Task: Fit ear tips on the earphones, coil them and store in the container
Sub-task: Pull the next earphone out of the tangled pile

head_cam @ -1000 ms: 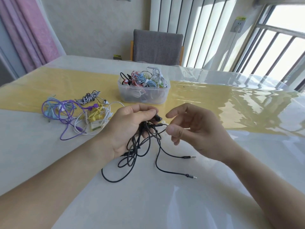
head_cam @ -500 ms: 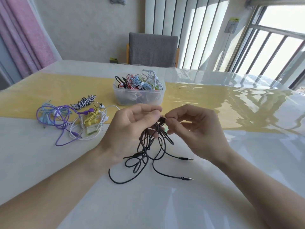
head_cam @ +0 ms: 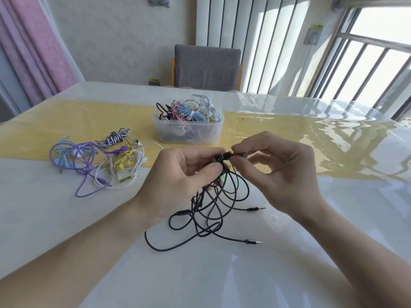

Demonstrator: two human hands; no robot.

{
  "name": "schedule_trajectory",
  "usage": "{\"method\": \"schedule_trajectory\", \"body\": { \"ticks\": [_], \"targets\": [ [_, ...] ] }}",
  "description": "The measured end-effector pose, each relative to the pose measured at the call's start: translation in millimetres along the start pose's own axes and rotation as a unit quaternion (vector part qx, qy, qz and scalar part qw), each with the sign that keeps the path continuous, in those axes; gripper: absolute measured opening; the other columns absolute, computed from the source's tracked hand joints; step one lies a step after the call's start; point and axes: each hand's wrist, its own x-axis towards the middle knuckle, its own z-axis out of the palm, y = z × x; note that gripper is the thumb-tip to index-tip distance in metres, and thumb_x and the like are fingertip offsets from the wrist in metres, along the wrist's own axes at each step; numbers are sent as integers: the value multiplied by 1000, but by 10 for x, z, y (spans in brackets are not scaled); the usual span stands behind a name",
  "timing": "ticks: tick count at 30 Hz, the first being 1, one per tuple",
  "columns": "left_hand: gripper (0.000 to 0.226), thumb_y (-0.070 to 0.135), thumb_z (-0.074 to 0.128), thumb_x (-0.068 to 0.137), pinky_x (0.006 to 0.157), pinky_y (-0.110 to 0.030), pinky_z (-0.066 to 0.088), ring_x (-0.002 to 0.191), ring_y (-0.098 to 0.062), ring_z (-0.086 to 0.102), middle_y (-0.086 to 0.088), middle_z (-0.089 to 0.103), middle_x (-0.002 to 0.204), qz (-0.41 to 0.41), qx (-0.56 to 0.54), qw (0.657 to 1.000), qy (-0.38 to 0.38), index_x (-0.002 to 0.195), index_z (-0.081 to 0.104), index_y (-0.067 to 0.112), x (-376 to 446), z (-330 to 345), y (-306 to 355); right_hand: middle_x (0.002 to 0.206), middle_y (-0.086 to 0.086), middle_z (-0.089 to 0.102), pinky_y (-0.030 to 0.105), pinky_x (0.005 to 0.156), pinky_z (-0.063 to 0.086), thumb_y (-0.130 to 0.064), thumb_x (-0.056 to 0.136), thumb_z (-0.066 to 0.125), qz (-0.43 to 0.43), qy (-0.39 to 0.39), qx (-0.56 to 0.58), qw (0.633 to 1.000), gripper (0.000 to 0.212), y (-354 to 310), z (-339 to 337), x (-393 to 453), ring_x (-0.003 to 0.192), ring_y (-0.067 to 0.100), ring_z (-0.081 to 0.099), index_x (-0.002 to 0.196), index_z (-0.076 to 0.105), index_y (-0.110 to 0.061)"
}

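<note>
Black earphones (head_cam: 219,203) hang in loose loops btwn both hands, two jack plugs lying on the white surface (head_cam: 222,274); left hand (head_cam: 184,176) grip pinches the earbud (head_cam: 222,157) w/ thumb and forefinger; right hand (head_cam: 278,170) grip pinches a small dark ear tip at the bud's end; clear plastic container (head_cam: 188,132) stands beyond on the yellow strip, full of coiled sets; loose coloured earphones (head_cam: 100,165) lie to the left, well apart from the hands.

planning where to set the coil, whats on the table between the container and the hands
Head view: only bare yellow runner between container and both hands.
</note>
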Motion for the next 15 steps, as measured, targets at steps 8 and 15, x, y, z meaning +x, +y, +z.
{"method": "schedule_trajectory", "body": {
  "ticks": [8, 15],
  "targets": [
    [13, 15, 76, 80, 60, -22, 51, 69, -16, 69, -2, 75, 85, 59, 64, 994, 64, 92, 71, 17, -10, 30, -1, 77, 7, 76, 33, 68, 61, -6, 72, 87, 35, 27, 0, 999, 19, -56, 0, 3, 68, 23, 74, 81, 70, -7],
    [16, 19, 78, 79, 69, -54, 57, 72, -28, 71, 0, 75, 88, 85, 97, 987, 93, 93, 70, 18, -20, 11, 23, 77, 4, 77, 32, 68, 61, -18, 73, 81, 93, 8, 31, 995, 17, -37, -22, 31, 66, 24, 74, 90, 78, -15]
  ]
}}
